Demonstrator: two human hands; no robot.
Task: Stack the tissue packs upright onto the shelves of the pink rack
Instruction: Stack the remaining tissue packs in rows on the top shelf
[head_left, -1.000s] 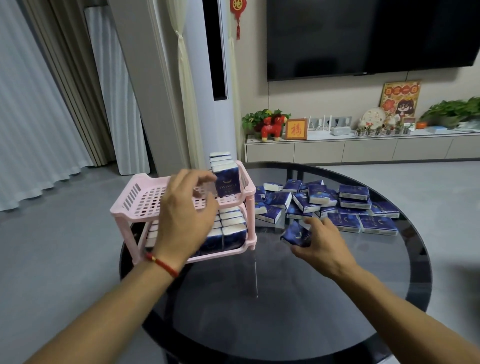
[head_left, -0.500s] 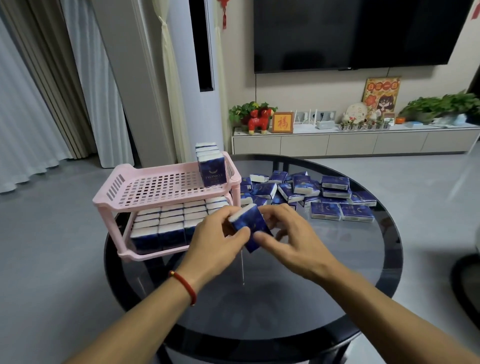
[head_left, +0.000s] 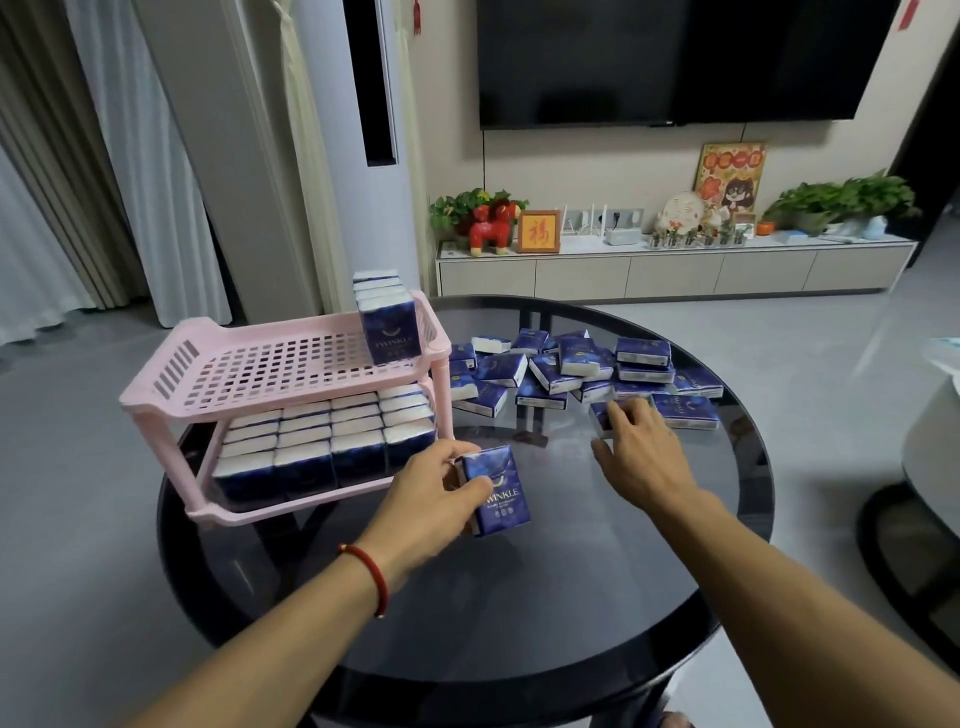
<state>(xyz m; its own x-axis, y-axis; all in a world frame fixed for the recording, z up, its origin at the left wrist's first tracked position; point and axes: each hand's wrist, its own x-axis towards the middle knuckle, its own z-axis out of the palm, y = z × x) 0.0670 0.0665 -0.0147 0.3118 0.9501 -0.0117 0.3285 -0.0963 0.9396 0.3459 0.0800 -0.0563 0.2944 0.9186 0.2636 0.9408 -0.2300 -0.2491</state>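
Observation:
A pink two-shelf rack (head_left: 171, 392) stands on the left of the round dark glass table (head_left: 519, 623). Its lower shelf is packed with upright blue tissue packs (head_left: 322, 447). On the top shelf a short row of upright packs (head_left: 387, 325) stands at the right end. My left hand (head_left: 431, 493) grips one blue tissue pack (head_left: 498, 493) upright in front of the rack. My right hand (head_left: 636, 452) reaches over the table, fingers spread, touching a flat pack (head_left: 602, 413) at the near edge of the loose pile (head_left: 566, 366).
Behind the table a long low white cabinet (head_left: 675, 270) carries plants and ornaments under a wall television (head_left: 675, 57). A tall white air conditioner (head_left: 332, 145) and curtains stand at the left. Another piece of furniture's edge (head_left: 930, 441) lies at the right.
Both hands held one pack together half a second ago. Now my left hand alone holds it, and my right hand has moved right to the pile.

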